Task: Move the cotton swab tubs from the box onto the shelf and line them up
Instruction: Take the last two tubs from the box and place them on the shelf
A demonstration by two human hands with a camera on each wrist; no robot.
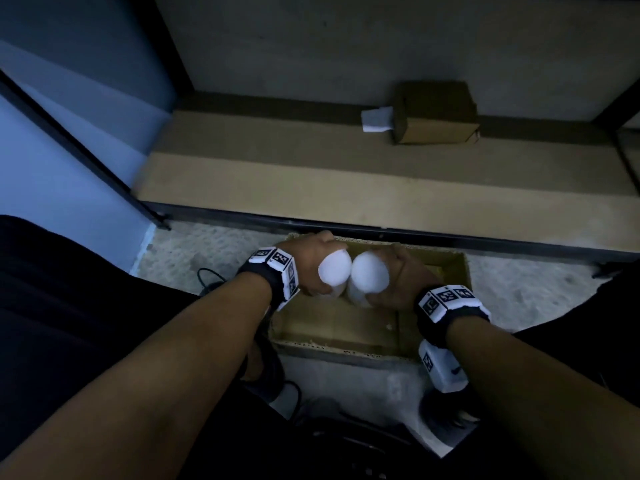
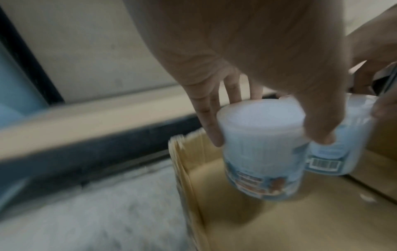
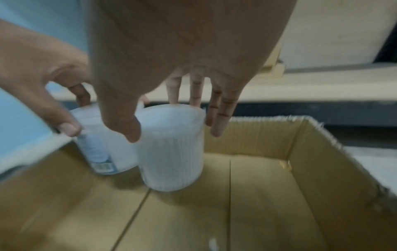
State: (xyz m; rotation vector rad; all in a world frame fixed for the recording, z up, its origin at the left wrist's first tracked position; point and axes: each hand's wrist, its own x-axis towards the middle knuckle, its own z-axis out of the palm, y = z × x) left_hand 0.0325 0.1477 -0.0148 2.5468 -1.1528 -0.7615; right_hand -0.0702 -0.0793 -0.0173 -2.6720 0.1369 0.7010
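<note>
Two clear cotton swab tubs with white lids stand side by side, touching, inside the open cardboard box (image 1: 346,351) on the floor. My left hand (image 1: 313,268) grips the left tub (image 1: 335,268) from above, thumb and fingers round its lid (image 2: 264,118). My right hand (image 1: 394,275) grips the right tub (image 1: 370,273) the same way, shown close in the right wrist view (image 3: 171,152). Both tubs are upright, low in the box near its far wall (image 3: 257,135). The wooden shelf board (image 1: 311,181) lies just beyond the box.
A small brown carton (image 1: 436,112) with a white item (image 1: 377,121) beside it sits at the back of the shelf. Black metal uprights (image 1: 173,46) frame the shelf, and its black front rail (image 1: 381,230) runs over the box's far edge. A dark cable (image 1: 207,275) lies on the floor at left.
</note>
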